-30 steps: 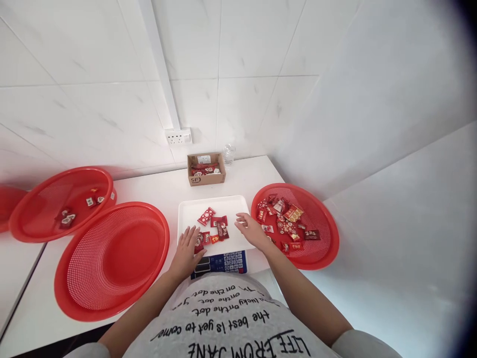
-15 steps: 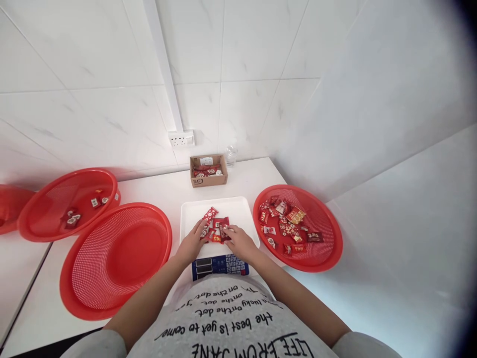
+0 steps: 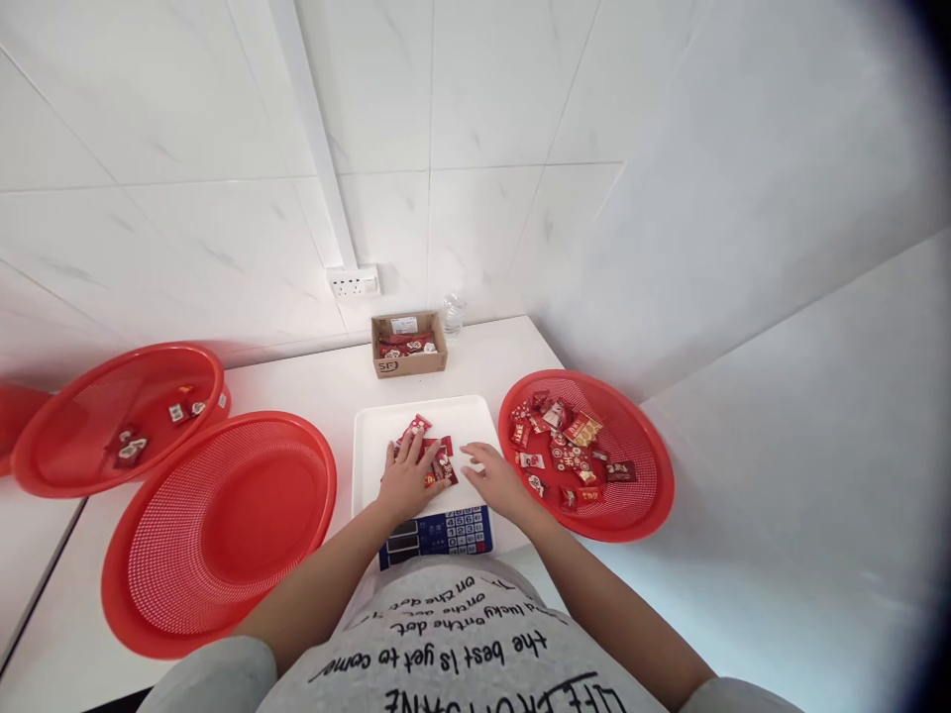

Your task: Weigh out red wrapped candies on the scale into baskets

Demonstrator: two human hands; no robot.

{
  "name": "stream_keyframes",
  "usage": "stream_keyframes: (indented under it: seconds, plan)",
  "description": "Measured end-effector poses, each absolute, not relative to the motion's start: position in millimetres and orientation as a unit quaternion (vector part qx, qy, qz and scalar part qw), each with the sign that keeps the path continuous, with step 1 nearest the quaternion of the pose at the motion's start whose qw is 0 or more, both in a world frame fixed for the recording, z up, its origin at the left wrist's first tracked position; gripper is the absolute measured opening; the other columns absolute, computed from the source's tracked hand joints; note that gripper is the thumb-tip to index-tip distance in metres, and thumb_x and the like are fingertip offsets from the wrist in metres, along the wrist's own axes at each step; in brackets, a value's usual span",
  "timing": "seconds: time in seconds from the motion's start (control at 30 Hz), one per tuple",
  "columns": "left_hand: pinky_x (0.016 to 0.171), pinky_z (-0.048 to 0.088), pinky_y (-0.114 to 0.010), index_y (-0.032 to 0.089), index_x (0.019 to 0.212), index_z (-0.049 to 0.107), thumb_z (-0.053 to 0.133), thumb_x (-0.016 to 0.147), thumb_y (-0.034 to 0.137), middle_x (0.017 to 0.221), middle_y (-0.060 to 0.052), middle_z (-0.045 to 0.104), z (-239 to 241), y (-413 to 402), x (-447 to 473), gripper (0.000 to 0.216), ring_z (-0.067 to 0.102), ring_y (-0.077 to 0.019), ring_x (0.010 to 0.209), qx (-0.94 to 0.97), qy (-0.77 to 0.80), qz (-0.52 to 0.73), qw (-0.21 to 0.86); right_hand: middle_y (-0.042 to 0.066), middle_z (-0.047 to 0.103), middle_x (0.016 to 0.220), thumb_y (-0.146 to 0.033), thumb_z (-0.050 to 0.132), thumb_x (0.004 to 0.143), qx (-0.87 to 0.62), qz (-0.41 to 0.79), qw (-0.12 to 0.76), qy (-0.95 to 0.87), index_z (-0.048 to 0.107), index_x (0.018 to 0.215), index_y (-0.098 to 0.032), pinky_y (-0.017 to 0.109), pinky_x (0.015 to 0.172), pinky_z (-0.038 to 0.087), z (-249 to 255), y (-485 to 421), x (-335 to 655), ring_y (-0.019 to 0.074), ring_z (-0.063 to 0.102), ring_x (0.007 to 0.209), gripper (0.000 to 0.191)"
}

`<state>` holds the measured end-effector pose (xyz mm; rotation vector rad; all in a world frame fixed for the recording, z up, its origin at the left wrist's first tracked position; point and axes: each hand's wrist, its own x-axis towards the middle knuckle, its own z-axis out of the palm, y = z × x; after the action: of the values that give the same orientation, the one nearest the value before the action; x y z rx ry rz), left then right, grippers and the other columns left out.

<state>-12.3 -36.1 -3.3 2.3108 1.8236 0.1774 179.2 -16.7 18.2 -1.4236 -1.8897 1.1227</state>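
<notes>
Several red-wrapped candies [image 3: 444, 467] lie in a pile on the white tray [image 3: 475, 416] of a digital scale with a blue keypad panel [image 3: 438, 535]. Spread over the pile is my left hand [image 3: 405, 480], its fingers apart and covering part of the wrappers. My right hand [image 3: 491, 478] hovers at the tray's right side, fingers parted and a thumb pointing toward the pile, with nothing seen in it. A red mesh basket [image 3: 654, 465] with more wrapped candies [image 3: 571, 456] stands just right of that hand.
On the left sit a red basket [image 3: 215, 535] with a bare bottom and another red basket [image 3: 74, 436] holding a few candies. A cardboard box [image 3: 409, 366] of red packets stands behind the scale, beside a clear plastic bottle [image 3: 453, 314]. A tiled wall rises behind the table.
My left hand has moved onto the candies and spread over them. My right hand has drawn back to the right, off the pile. The view has shifted slightly.
</notes>
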Motion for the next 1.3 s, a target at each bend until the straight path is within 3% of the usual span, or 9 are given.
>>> stream_keyframes:
  seconds: [0.13,0.33,0.57,0.77,0.9,1.07,1.2,1.3]
  plan:
    - [0.108,0.015,-0.053,0.028,0.138,0.034,0.044,0.080,0.059,0.150,-0.009,0.023,-6,-36,-12,0.066,0.015,-0.0290,0.137,0.782,0.616,0.055,0.080,0.010,0.059,0.113,-0.030,0.047,0.079,-0.599,0.320,0.312,-0.664,0.061,0.107,-0.020,0.038,0.086,0.048,11,-7,221,0.0204,0.056,0.101,0.033]
    - [0.108,0.013,-0.054,0.020,0.137,0.036,0.045,0.082,0.053,0.149,-0.014,0.022,-6,-39,-3,0.064,0.015,-0.0317,0.137,0.705,0.692,0.113,0.106,0.014,0.059,0.115,-0.037,0.043,0.081,-0.670,0.280,0.242,-0.643,0.058,0.110,-0.014,0.042,0.097,0.039,-7,-16,256,0.0239,0.052,0.109,0.040]
    - [0.103,0.019,-0.060,0.020,0.142,0.019,0.044,0.084,0.047,0.151,-0.017,0.009,0,-34,3,0.069,0.007,-0.0340,0.138,0.596,0.743,0.225,0.207,0.014,0.056,0.121,-0.041,0.033,0.086,-0.678,0.282,0.228,-0.639,0.054,0.117,-0.013,0.041,0.098,0.038,-18,-24,251,0.0240,0.048,0.117,0.046]
    - [0.109,0.002,-0.054,0.028,0.138,0.035,0.049,0.079,0.056,0.151,-0.007,0.018,13,-16,-32,0.066,0.001,-0.0319,0.138,0.819,0.545,0.109,0.142,0.013,0.056,0.122,-0.042,0.032,0.087,-0.681,0.284,0.217,-0.639,0.055,0.117,-0.013,0.037,0.099,0.037,-18,-25,250,0.0219,0.049,0.115,0.048]
    - [0.109,0.003,-0.054,0.035,0.136,0.037,0.044,0.079,0.062,0.148,-0.003,0.027,10,-5,-42,0.063,0.009,-0.0313,0.138,0.866,0.471,0.040,0.164,0.013,0.056,0.122,-0.041,0.031,0.087,-0.687,0.286,0.207,-0.635,0.055,0.116,-0.011,0.038,0.099,0.037,-19,-25,249,0.0222,0.049,0.115,0.048]
    - [0.109,0.004,-0.054,0.032,0.137,0.036,0.040,0.083,0.058,0.148,-0.006,0.026,1,-14,-18,0.060,0.012,-0.0303,0.138,0.784,0.598,0.068,0.150,0.011,0.058,0.120,-0.040,0.032,0.087,-0.689,0.282,0.207,-0.635,0.057,0.114,-0.014,0.038,0.099,0.037,-18,-25,249,0.0217,0.050,0.113,0.046]
    - [0.106,0.008,-0.059,0.020,0.138,0.034,0.041,0.083,0.054,0.151,-0.014,0.015,3,-17,4,0.065,0.007,-0.0384,0.137,0.653,0.730,0.113,0.170,0.012,0.059,0.119,-0.041,0.032,0.087,-0.688,0.282,0.205,-0.636,0.058,0.113,-0.014,0.037,0.097,0.038,-18,-25,249,0.0216,0.051,0.113,0.045]
    - [0.103,0.014,-0.061,0.019,0.140,0.028,0.041,0.083,0.056,0.151,-0.017,0.011,10,-13,1,0.069,0.007,-0.0409,0.136,0.604,0.758,0.130,0.207,0.010,0.060,0.118,-0.040,0.032,0.087,-0.690,0.283,0.203,-0.635,0.059,0.112,-0.016,0.037,0.097,0.038,-17,-25,249,0.0213,0.051,0.112,0.044]
